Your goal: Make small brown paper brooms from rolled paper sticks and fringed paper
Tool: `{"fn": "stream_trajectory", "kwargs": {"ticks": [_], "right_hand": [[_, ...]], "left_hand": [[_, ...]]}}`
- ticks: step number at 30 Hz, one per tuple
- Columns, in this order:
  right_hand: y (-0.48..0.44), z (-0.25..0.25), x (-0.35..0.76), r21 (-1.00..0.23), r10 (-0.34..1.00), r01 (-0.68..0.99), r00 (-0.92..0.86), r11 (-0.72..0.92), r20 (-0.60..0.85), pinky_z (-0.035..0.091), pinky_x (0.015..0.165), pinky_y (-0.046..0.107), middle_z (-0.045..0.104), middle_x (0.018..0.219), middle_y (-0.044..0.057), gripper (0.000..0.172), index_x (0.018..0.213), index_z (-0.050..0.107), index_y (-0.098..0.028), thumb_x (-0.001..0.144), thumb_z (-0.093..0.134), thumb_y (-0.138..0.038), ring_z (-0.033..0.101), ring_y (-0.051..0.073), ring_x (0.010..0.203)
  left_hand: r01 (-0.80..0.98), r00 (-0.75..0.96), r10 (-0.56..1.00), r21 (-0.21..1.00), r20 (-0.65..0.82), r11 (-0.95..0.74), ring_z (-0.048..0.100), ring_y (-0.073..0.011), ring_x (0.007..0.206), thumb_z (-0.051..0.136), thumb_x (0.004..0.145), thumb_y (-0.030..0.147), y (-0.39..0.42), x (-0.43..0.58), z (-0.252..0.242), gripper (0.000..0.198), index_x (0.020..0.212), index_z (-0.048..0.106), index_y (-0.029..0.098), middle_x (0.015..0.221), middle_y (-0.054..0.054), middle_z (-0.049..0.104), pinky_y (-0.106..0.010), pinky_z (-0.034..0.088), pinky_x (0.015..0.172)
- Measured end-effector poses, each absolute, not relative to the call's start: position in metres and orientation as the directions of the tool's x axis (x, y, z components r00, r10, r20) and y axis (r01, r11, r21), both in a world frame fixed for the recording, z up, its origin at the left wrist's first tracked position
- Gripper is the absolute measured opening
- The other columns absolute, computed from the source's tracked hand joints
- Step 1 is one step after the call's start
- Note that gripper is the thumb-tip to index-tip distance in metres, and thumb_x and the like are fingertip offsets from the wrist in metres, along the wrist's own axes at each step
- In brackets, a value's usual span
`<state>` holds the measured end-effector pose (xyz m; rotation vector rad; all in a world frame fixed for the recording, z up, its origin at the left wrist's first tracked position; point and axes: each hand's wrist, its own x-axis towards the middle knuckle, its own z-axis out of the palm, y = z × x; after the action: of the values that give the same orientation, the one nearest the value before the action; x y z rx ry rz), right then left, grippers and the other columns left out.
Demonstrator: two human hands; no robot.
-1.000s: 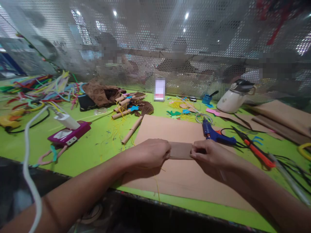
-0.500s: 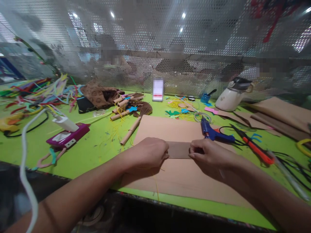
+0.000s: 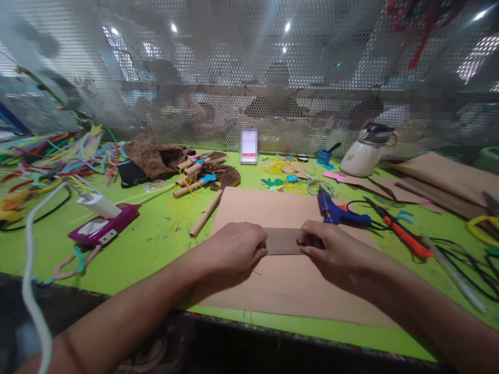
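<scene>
A dark brown folded paper strip (image 3: 283,241) stretches between my two hands, just above or on a light tan paper sheet (image 3: 288,285). My left hand (image 3: 238,248) is closed with its fingers pinching the strip's left end. The right end sits in the curled thumb and fingers of my right hand (image 3: 329,245). Both ends of the strip are hidden by my fingers. A blue glue gun (image 3: 343,214) rests beyond my right hand, across the sheet's right edge.
Brown paper rolls (image 3: 206,212) lie beyond my left hand. A purple power strip (image 3: 104,228) with a white cable is at left. On the right are an orange-handled tool (image 3: 409,238), a white jug (image 3: 362,153) and brown paper pieces (image 3: 444,179). A phone (image 3: 249,146) stands at the back.
The view has shifted slightly, so the table things appear a little further left. Both hands keep their hold on the strip, with almost no other movement.
</scene>
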<state>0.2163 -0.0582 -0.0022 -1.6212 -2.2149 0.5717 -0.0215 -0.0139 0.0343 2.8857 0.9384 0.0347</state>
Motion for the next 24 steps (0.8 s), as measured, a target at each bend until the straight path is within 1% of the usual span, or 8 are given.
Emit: {"fn": "stream_trajectory", "kwargs": {"ticks": [2,4,6,8,11,15,19,24], "right_hand": [[-0.067,-0.001,0.209,-0.418,0.920,0.820,-0.362,0.392,0.152,0.036,0.057,0.026,0.058,0.077,0.002,0.012,0.078,0.053,-0.020,0.087,0.047,-0.014,0.048,0.014,0.065],[-0.075,0.000,0.200,-0.278,0.852,0.809,-0.463,0.519,0.244,0.037,0.064,0.030,0.058,0.081,0.003,0.015,0.077,0.054,-0.019,0.087,0.047,-0.012,0.048,0.016,0.072],[-0.079,-0.001,0.193,-0.165,0.787,0.786,-0.530,0.596,0.315,0.038,0.070,0.034,0.058,0.080,0.005,0.014,0.077,0.056,-0.019,0.085,0.048,-0.009,0.048,0.019,0.077],[-0.082,-0.004,0.189,-0.112,0.740,0.761,-0.568,0.639,0.362,0.040,0.073,0.037,0.059,0.080,0.007,0.016,0.078,0.057,-0.017,0.084,0.047,-0.007,0.049,0.021,0.080],[-0.084,-0.007,0.186,-0.064,0.707,0.741,-0.607,0.669,0.364,0.042,0.073,0.038,0.060,0.082,0.010,0.019,0.080,0.059,-0.016,0.083,0.045,-0.005,0.050,0.022,0.083],[-0.084,-0.008,0.182,0.047,0.722,0.763,-0.627,0.644,0.293,0.042,0.070,0.039,0.059,0.078,0.012,0.018,0.078,0.060,-0.014,0.081,0.045,-0.004,0.048,0.024,0.080],[-0.079,-0.010,0.181,0.074,0.723,0.767,-0.629,0.638,0.288,0.041,0.068,0.039,0.059,0.078,0.012,0.016,0.079,0.060,-0.011,0.079,0.046,-0.004,0.046,0.024,0.079],[-0.073,-0.012,0.183,0.014,0.699,0.746,-0.629,0.666,0.340,0.038,0.066,0.036,0.058,0.077,0.009,0.016,0.077,0.058,-0.013,0.083,0.044,-0.007,0.043,0.020,0.074]], "left_hand": [[0.548,0.826,0.555,0.086,0.102,-0.832,0.054,-0.0182,0.072,0.047,0.089,0.025,-0.018,-0.021,0.032,0.014,0.084,0.058,0.017,0.083,-0.005,0.061,-0.029,0.037,0.061],[0.467,0.859,0.476,0.094,0.188,-0.879,0.053,-0.0184,0.078,0.046,0.089,0.022,-0.022,-0.018,0.028,0.012,0.087,0.057,0.017,0.088,-0.006,0.059,-0.030,0.039,0.067],[0.355,0.897,0.377,0.133,0.229,-0.925,0.053,-0.0184,0.085,0.044,0.090,0.017,-0.024,-0.015,0.024,0.014,0.092,0.058,0.017,0.093,-0.006,0.059,-0.030,0.041,0.075],[0.283,0.916,0.318,0.167,0.245,-0.944,0.054,-0.0179,0.089,0.043,0.089,0.012,-0.025,-0.013,0.022,0.018,0.097,0.059,0.017,0.098,-0.007,0.060,-0.031,0.041,0.079],[0.297,0.917,0.322,0.136,0.238,-0.945,0.054,-0.0182,0.086,0.042,0.087,0.009,-0.024,-0.010,0.020,0.019,0.092,0.059,0.015,0.095,-0.008,0.061,-0.031,0.043,0.077],[0.304,0.917,0.299,0.023,0.264,-0.952,0.053,-0.0189,0.077,0.042,0.086,0.009,-0.022,-0.007,0.016,0.017,0.087,0.058,0.014,0.085,-0.008,0.061,-0.033,0.044,0.070],[0.304,0.918,0.276,-0.057,0.285,-0.951,0.053,-0.0204,0.075,0.041,0.085,0.008,-0.022,-0.004,0.009,0.016,0.087,0.056,0.013,0.080,-0.009,0.059,-0.034,0.044,0.067],[0.321,0.907,0.291,-0.052,0.306,-0.946,0.051,-0.0189,0.074,0.039,0.090,0.013,-0.017,-0.002,0.000,0.016,0.086,0.055,0.014,0.083,-0.008,0.058,-0.033,0.044,0.069]]}}
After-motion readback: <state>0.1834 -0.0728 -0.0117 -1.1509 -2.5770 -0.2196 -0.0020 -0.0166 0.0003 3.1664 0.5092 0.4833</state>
